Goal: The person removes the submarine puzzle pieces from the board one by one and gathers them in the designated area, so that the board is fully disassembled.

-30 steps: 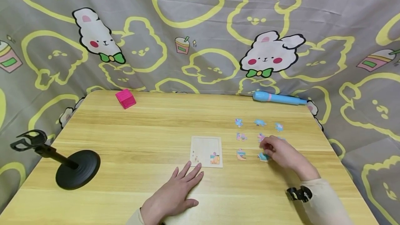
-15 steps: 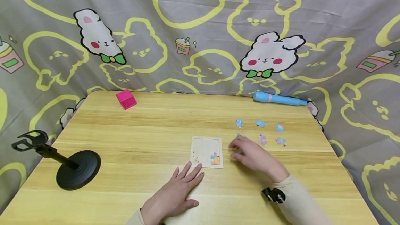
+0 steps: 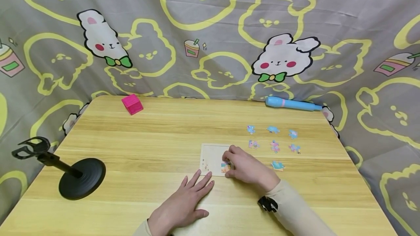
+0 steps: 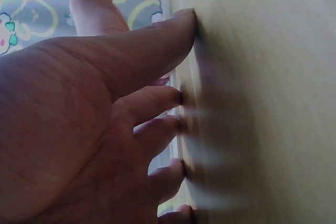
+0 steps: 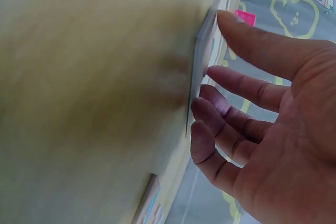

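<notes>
A light wooden puzzle board lies on the table, a corner puzzle piece set at its lower right. My right hand reaches over that corner. Its thumb and bent fingers straddle the puzzle piece from opposite sides; in the right wrist view the right hand has its tips at the board. My left hand rests with spread fingers on the table, fingertips at the board's near edge. The left wrist view shows that hand side-on. Part of the piece is hidden by the right fingers.
Several loose puzzle pieces lie right of the board, one of them a blue piece. At the table's back are a pink cube and a blue wand-like tube. A black stand is on the left.
My right hand has moved left from the loose pieces to the board's lower right corner, uncovering a blue piece. My left hand has stayed in place.
</notes>
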Tool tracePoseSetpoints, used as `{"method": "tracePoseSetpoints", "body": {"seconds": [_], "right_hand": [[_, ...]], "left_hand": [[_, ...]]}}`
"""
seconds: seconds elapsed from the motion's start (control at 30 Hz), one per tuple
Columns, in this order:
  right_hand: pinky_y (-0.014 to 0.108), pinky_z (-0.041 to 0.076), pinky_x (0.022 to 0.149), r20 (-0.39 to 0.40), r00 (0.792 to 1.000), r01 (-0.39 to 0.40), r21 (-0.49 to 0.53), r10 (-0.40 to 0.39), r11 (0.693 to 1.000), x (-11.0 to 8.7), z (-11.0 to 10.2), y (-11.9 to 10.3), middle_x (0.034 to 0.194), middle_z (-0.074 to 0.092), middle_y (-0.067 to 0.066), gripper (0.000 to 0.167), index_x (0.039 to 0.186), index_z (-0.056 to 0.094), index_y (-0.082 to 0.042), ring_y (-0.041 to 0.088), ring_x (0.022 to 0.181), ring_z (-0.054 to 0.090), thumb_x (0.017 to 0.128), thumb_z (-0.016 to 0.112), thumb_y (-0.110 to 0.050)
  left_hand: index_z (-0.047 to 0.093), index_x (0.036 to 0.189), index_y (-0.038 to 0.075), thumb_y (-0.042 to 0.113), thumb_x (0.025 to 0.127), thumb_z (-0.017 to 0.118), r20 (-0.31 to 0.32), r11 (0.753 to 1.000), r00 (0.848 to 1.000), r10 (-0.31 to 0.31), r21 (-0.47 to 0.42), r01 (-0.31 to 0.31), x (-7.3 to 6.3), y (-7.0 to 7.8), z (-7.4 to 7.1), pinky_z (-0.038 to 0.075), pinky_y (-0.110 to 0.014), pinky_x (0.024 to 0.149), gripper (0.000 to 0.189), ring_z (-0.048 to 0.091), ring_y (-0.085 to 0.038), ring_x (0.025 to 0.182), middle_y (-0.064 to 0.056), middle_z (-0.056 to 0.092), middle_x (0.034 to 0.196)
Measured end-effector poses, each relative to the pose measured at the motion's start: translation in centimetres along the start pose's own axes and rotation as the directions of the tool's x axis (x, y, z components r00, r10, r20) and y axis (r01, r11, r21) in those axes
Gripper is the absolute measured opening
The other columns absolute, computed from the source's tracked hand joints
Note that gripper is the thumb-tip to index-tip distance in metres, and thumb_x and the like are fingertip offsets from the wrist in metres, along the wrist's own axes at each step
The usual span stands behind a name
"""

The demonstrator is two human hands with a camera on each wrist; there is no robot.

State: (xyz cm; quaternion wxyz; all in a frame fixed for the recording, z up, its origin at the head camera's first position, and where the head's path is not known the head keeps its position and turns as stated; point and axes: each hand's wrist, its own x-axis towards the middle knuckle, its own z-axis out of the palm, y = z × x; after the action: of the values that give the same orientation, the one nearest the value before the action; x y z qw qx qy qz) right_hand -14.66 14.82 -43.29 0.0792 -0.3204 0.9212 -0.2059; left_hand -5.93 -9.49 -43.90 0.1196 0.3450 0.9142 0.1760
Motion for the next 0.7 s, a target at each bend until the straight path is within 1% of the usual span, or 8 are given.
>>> {"method": "tracePoseSetpoints", "body": {"seconds": [0.2, 0.43, 0.53, 0.7], "right_hand": [[0.028, 0.043, 0.068, 0.001, 1.0, 0.015, -0.002, -0.015, 1.0, 0.08, 0.31, -0.07, 0.092, 0.044, -0.002, 0.028, 0.1, 0.063, -0.012, 0.013, 0.076, 0.044, 0.08, 0.082, -0.016], [0.031, 0.044, 0.071, 0.004, 1.0, 0.016, -0.015, -0.016, 1.0, 0.21, 0.32, -0.23, 0.093, 0.045, -0.002, 0.029, 0.098, 0.061, -0.012, 0.016, 0.085, 0.045, 0.08, 0.083, -0.015], [0.032, 0.044, 0.074, -0.001, 1.0, 0.018, -0.019, -0.018, 1.0, 0.26, 0.29, -0.24, 0.094, 0.047, -0.003, 0.026, 0.098, 0.061, -0.012, 0.016, 0.087, 0.046, 0.081, 0.081, -0.013], [0.03, 0.046, 0.072, -0.034, 0.999, 0.036, 0.011, -0.035, 0.999, 0.27, 0.15, -0.08, 0.092, 0.049, -0.003, 0.019, 0.097, 0.062, -0.012, 0.013, 0.081, 0.048, 0.085, 0.075, -0.007]], "left_hand": [[0.042, 0.15, 0.01, 0.039, 0.086, 0.073, 0.002, 1.0, 1.0, -0.005, 0.005, 0.005, -0.05, 0.05, 0.04, 0.028, -0.06, 0.108, 0.077, 0.019, -0.035, 0.145, -0.005, 0.026, 0.16], [0.042, 0.15, 0.01, 0.039, 0.086, 0.073, 0.0, 1.0, 1.0, -0.007, 0.01, 0.007, -0.08, 0.07, 0.09, 0.028, -0.06, 0.108, 0.077, 0.019, -0.034, 0.146, -0.004, 0.025, 0.16], [0.042, 0.15, 0.01, 0.039, 0.086, 0.073, -0.001, 1.0, 1.0, -0.006, 0.011, 0.006, -0.09, 0.07, 0.09, 0.028, -0.06, 0.108, 0.077, 0.019, -0.034, 0.146, -0.004, 0.025, 0.16], [0.042, 0.15, 0.01, 0.039, 0.086, 0.073, -0.005, 1.0, 1.0, -0.002, 0.011, 0.002, -0.07, 0.05, 0.1, 0.028, -0.06, 0.108, 0.077, 0.019, -0.034, 0.146, -0.004, 0.025, 0.16]]}}
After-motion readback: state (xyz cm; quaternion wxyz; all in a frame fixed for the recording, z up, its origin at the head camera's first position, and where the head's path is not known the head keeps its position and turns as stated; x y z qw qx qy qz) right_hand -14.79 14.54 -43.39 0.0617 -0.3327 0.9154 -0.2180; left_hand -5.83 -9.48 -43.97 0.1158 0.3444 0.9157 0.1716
